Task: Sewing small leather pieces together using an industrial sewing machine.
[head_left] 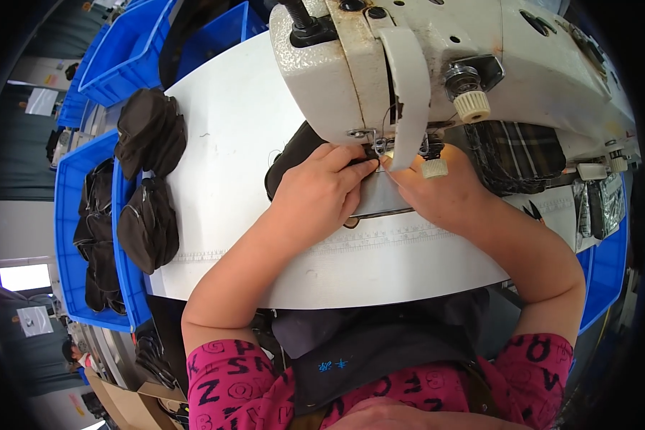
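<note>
A white sewing machine (322,79) with worn paint stands over the table, its needle and presser foot just above my fingertips. Under the needle area lies a black fabric piece (287,161), rounded at its left end. My left hand (319,183) is closed, with thumb and fingers pinching the fabric's edge beside the presser foot. Coming from the other side, my right hand (444,188) has its thumb close to the left one at the fabric's edge. Its other fingers are partly hidden behind the machine's white lever (407,93).
Stuffed black pouches (150,132) lie on the table's left edge, next to a blue crate (68,236) with more of them. A dark plaid fabric bundle (519,158) sits under the machine arm. Scissors (532,210) and plastic-wrapped packets (598,204) are at right. A ruler strip (365,240) runs along the tabletop.
</note>
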